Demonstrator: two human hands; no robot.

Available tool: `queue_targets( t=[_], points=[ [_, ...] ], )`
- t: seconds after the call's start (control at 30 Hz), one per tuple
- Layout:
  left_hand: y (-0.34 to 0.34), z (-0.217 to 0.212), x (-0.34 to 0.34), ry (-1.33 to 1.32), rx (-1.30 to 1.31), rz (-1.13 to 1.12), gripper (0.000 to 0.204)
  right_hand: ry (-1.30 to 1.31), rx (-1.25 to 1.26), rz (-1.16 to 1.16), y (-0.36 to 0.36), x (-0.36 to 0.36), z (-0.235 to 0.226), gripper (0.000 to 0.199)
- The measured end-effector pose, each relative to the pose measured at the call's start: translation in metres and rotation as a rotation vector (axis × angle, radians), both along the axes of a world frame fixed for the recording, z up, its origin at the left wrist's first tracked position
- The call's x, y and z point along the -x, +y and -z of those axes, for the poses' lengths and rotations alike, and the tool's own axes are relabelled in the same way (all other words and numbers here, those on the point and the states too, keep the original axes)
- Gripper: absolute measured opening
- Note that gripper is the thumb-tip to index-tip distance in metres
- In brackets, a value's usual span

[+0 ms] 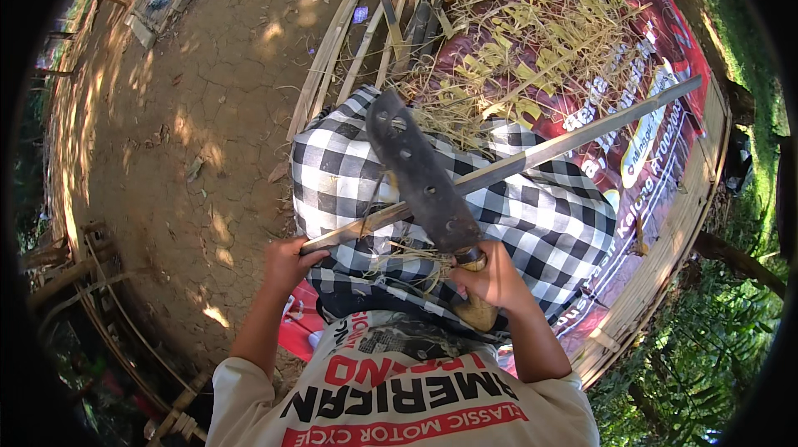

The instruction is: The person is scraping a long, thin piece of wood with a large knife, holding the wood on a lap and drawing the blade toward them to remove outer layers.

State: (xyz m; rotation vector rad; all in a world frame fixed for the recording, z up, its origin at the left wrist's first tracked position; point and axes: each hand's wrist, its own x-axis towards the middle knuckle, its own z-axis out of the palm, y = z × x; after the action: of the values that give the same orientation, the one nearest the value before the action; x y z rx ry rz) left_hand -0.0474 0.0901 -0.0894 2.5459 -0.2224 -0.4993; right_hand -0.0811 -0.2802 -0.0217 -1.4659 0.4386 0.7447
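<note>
Bamboo strip [582, 133] is stretching from your left hand [288, 264], which is gripping its end, past your right hand [492, 276], which is holding a machete [420, 166], blade crossing over the strip.

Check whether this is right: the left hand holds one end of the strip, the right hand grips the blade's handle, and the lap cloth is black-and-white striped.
Not striped: in the head view the cloth is black-and-white checked. The left hand holds the strip, the right hand the handle.
</note>
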Motion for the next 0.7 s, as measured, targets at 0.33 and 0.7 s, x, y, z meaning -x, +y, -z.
queue_targets(
  t=[0.33,0.7],
  points=[
    [-0.001,-0.005,-0.005,0.017,0.018,0.009,0.038,-0.045,0.036,-0.082,0.022,0.013,0.011,0.013],
    [-0.002,-0.003,-0.012,0.239,0.287,-0.142,0.026,-0.256,0.071,0.318,-0.039,0.029,-0.012,0.011]
  ],
)
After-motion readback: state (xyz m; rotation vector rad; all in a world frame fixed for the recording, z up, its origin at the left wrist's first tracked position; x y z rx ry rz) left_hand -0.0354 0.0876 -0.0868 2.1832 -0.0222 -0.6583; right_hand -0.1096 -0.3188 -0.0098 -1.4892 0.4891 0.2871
